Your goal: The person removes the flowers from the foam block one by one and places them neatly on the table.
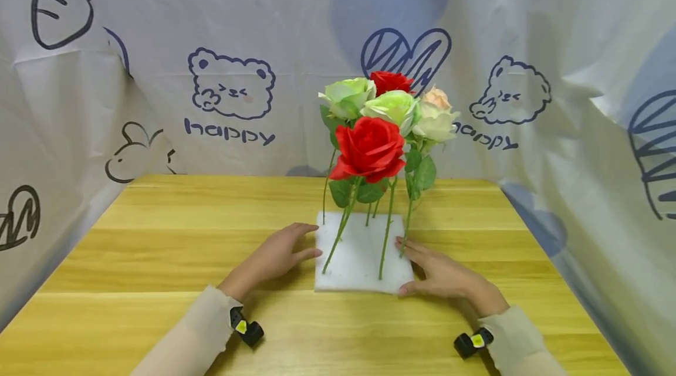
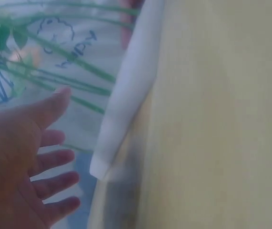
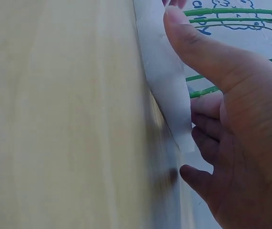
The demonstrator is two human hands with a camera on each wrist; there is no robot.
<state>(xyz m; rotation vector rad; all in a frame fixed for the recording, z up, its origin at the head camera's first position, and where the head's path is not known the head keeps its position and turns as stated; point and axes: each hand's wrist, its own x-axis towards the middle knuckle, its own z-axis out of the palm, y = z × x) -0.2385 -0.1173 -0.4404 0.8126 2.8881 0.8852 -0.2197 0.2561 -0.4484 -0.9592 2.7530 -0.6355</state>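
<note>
Beige sleeves (image 1: pixel 190 329) with black wrist-worn cameras (image 1: pixel 253 335) come in along the bottom edge, nearest the viewer. Beyond them, the left hand (image 1: pixel 277 256) is released, its fingers and thumb spread loosely toward the left side of a flat, square-cornered white foam slab (image 1: pixel 351 275) (its own wrist view shows a gap before the foam). Opposite, the right hand (image 1: pixel 443 273) lies relaxed and ungrasping at the slab's right edge, thumb by the near corner and fingers beside the nearest right-hand stem. Between the hands, the slab rests flat on the yellowish wood-grain tabletop (image 1: pixel 158 258), with slender green stems (image 1: pixel 387 235) standing in it at various slants. Frontmost of the blooms is a large red artificial rose (image 1: pixel 369 150); behind it cluster two pale green roses (image 1: pixel 392 109), with a creamy white rose (image 1: pixel 435 122) and a small peach bloom (image 1: pixel 436 98) to the right, and a second red rose (image 1: pixel 391 80) at the back. Farther off, a whitish fabric backdrop (image 1: pixel 306 30) carries blue line-drawn bears (image 1: pixel 232 91), hearts and the word "happy".
</note>
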